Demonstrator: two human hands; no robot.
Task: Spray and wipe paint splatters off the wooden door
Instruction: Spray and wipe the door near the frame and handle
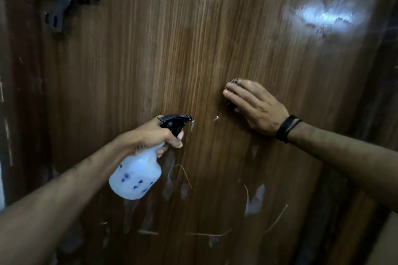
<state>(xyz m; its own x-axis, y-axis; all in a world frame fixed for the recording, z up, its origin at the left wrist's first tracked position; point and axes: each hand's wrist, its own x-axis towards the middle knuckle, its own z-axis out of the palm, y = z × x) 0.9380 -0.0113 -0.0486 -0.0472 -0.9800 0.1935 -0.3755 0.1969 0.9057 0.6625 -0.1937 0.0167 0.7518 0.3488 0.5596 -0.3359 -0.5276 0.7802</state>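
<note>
Wooden door [150,60], splattered; spray bottle [135,178] near.

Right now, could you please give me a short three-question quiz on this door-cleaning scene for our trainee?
1. True or false: the left hand grips the spray bottle.
2. Which wrist wears a black band?
3. Where on the door is the black latch: A upper left, B lower right?

Key: 1 true; 2 the right hand's, which presses a dark object, mostly hidden, on the door; 3 A.
</note>
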